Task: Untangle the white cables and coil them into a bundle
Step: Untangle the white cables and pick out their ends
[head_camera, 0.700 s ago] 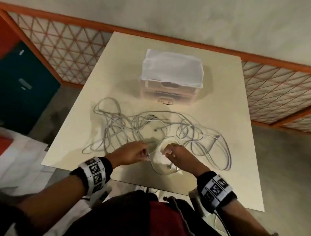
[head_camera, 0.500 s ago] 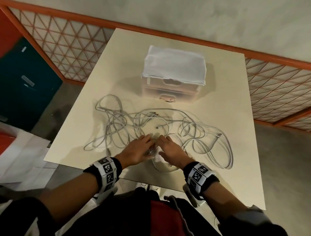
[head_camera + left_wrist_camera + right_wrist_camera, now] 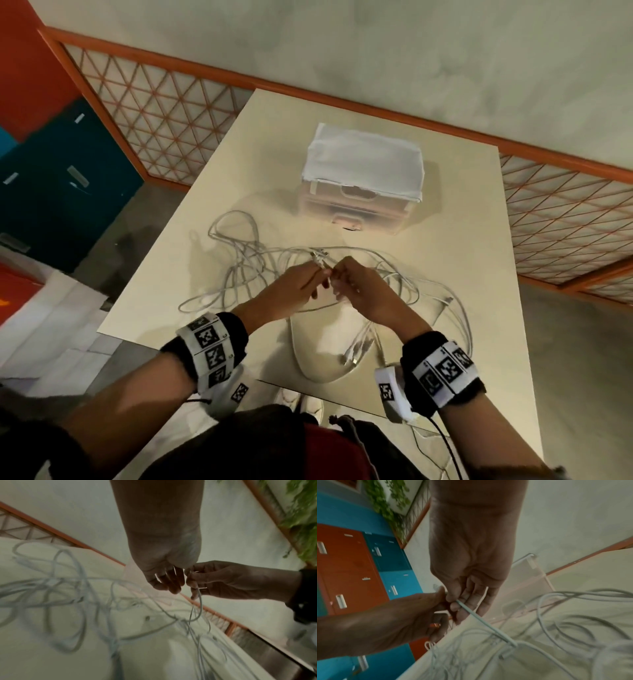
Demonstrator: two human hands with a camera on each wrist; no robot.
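White cables sprawl over a cream worktop, beside a pale pink box topped with white cloth. Both wristbands are black, carrying white tags with black square patterns. Orange lattice railing crosses behind; the lockers are teal and orange.

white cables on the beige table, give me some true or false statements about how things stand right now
1. The tangled white cables are already coiled into a neat bundle. False: they lie in loose loops across the beige table.
2. The right hand pinches a cable strand. True.
3. The left hand rests flat on the table. False: it is raised, fingertips meeting the right hand.
4. A clear plastic drawer box with a white cloth on top stands beyond the cables. True.
5. The cables lie inside the box. False: they lie in front of it.
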